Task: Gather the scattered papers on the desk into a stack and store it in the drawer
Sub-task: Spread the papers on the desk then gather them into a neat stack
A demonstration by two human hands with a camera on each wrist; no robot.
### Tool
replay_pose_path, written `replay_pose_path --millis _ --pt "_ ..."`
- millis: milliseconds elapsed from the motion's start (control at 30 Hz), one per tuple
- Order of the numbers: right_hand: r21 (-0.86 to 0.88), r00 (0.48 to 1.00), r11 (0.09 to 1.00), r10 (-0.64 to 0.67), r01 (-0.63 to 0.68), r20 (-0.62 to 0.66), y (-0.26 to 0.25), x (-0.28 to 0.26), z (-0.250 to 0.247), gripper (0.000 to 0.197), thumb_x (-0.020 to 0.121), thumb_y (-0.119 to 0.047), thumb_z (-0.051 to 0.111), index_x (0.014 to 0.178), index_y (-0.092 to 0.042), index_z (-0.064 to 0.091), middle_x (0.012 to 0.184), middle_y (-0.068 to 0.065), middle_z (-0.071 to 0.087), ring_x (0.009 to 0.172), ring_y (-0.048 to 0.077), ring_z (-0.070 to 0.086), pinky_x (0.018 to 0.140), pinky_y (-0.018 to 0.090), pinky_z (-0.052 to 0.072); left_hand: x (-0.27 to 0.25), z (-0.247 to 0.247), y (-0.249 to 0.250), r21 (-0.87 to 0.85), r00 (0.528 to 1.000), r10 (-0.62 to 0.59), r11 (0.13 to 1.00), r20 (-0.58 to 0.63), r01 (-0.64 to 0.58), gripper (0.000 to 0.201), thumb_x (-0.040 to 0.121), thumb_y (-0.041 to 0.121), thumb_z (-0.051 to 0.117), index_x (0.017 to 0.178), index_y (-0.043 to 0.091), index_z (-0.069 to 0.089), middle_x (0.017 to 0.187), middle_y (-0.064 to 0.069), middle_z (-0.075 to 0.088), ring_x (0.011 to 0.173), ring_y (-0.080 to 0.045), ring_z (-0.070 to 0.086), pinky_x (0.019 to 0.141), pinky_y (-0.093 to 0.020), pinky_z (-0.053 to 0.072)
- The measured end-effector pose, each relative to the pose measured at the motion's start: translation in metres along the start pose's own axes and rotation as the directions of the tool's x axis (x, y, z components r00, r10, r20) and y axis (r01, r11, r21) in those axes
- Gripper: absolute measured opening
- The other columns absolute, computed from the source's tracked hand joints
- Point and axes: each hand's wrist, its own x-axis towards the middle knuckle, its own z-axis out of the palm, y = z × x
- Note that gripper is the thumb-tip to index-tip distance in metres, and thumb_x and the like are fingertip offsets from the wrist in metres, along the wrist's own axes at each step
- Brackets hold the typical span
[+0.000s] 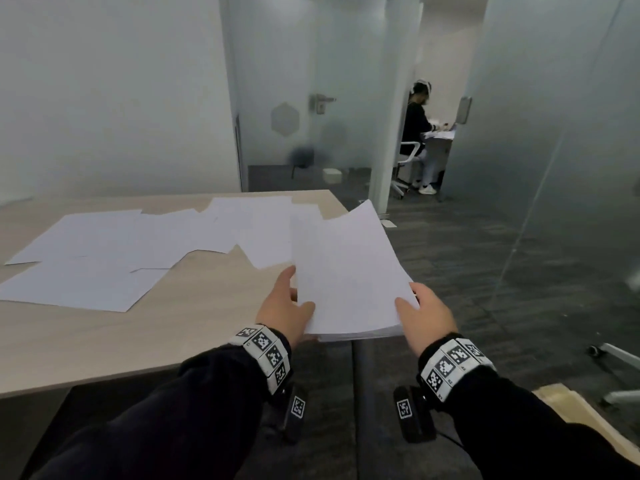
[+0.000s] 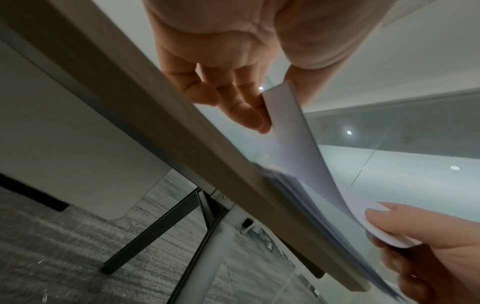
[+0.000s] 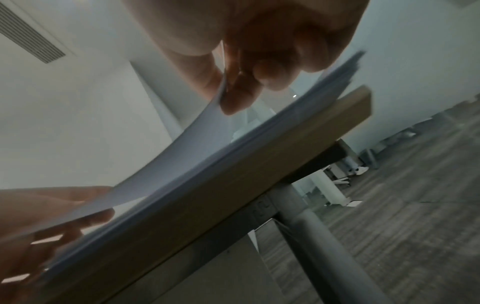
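A stack of white papers (image 1: 346,271) hangs over the right corner of the light wood desk (image 1: 104,341), its far end curling upward. My left hand (image 1: 294,296) grips the stack's near left corner and my right hand (image 1: 414,304) grips its near right corner, thumbs on top. In the left wrist view the left hand (image 2: 279,107) pinches the stack (image 2: 293,144) above the desk edge (image 2: 182,133). The right wrist view shows the right hand (image 3: 223,92) pinching the sheets (image 3: 182,156). Several loose sheets (image 1: 121,244) lie spread across the desk to the left. No drawer is visible.
Frosted glass walls (image 1: 104,98) and a glass door (image 1: 311,105) stand behind the desk. A person (image 1: 415,126) sits in a far room. A chair base (image 1: 616,358) and a wooden board (image 1: 581,410) are on the floor to the right. A pale cabinet (image 2: 78,144) stands under the desk.
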Motion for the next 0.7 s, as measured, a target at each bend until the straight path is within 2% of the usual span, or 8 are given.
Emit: replay_pose_path --millis 33,133,200,267,333,433,567,700 --pt "-0.017 1.0 1.0 0.016 -0.016 -0.001 0.007 0.003 -0.004 0.027 0.09 -0.033 0.051 0.117 -0.034 0.06 0.099 -0.014 0.066 0.085 0.006 0.061 0.07 0.027 0.047 0.003 0.006 0.002 0.033 1.0 0.01 0.999 0.016 -0.01 0.065 0.089 0.022 0.062 0.145 0.038 0.034 0.103 0.006 0.061 0.086 -0.018 0.066 0.079 -0.034 0.057" --pt "-0.16 0.999 0.986 0.045 -0.049 -0.031 0.022 0.009 -0.012 0.033 0.087 -0.045 0.051 0.118 -0.036 0.059 0.108 -0.012 0.068 0.097 0.019 0.061 0.091 0.039 0.049 0.011 0.02 0.004 0.177 0.997 0.041 0.983 0.062 -0.052 0.042 0.09 0.029 0.062 0.131 0.034 0.055 0.107 0.005 0.061 0.087 -0.014 0.062 0.079 -0.027 0.054" --pt "-0.274 0.997 0.961 0.026 -0.045 -0.075 0.028 0.013 -0.015 0.03 0.089 -0.046 0.053 0.117 -0.036 0.062 0.111 -0.011 0.066 0.104 0.021 0.057 0.096 0.041 0.043 0.016 0.026 0.001 0.298 0.996 0.035 0.953 0.087 -0.06 0.031 0.089 0.038 0.062 0.12 0.037 0.062 0.115 0.007 0.064 0.097 -0.013 0.061 0.095 -0.033 0.051" --pt "-0.323 0.995 0.945 0.018 -0.05 -0.101 0.031 0.015 -0.017 0.03 0.089 -0.046 0.055 0.117 -0.037 0.062 0.118 -0.009 0.061 0.11 0.022 0.052 0.096 0.042 0.04 0.018 0.03 -0.002 0.427 0.994 0.027 0.901 0.101 -0.068 0.031 0.088 0.046 0.06 0.118 0.041 0.063 0.128 0.01 0.058 0.114 -0.015 0.056 0.105 -0.039 0.043" --pt "-0.305 0.995 0.95 0.044 -0.07 -0.09 0.037 0.017 -0.016 0.036 0.088 -0.048 0.057 0.123 -0.038 0.059 0.126 -0.007 0.057 0.117 0.023 0.049 0.099 0.044 0.04 0.016 0.033 -0.004 0.543 0.995 0.024 0.837 0.096 -0.072 0.041 0.086 0.054 0.056 0.125 0.042 0.058 0.141 0.01 0.048 0.13 -0.018 0.045 0.109 -0.042 0.033" --pt "-0.175 0.995 0.98 0.088 -0.094 -0.041 0.048 0.021 -0.011 0.05 0.09 -0.042 0.058 0.137 -0.029 0.051 0.138 -0.003 0.053 0.125 0.024 0.049 0.106 0.049 0.039 0.012 0.036 -0.005 0.621 0.993 0.005 0.78 0.12 -0.079 0.067 0.083 0.068 0.049 0.142 0.039 0.04 0.158 0.007 0.03 0.146 -0.018 0.025 0.113 -0.046 0.019" --pt "-0.085 0.998 0.995 0.057 -0.058 -0.013 0.054 0.021 -0.009 0.045 0.095 -0.031 0.054 0.138 -0.02 0.052 0.142 -0.001 0.051 0.129 0.022 0.048 0.11 0.044 0.037 0.008 0.038 -0.006 0.701 0.98 -0.025 0.702 0.198 -0.123 0.096 0.068 0.089 0.045 0.148 0.04 0.027 0.163 0.006 0.02 0.152 -0.018 0.012 0.117 -0.047 0.012" --pt "-0.036 0.999 0.999 0.036 -0.036 -0.019 0.054 0.019 -0.007 0.045 0.09 -0.035 0.053 0.134 -0.026 0.055 0.136 -0.004 0.058 0.122 0.019 0.054 0.107 0.041 0.043 0.003 0.036 -0.01 0.751 0.971 -0.002 0.634 0.239 -0.184 0.107 0.061 0.092 0.05 0.15 0.042 0.019 0.165 0.006 0.014 0.152 -0.017 0.008 0.119 -0.047 0.01"
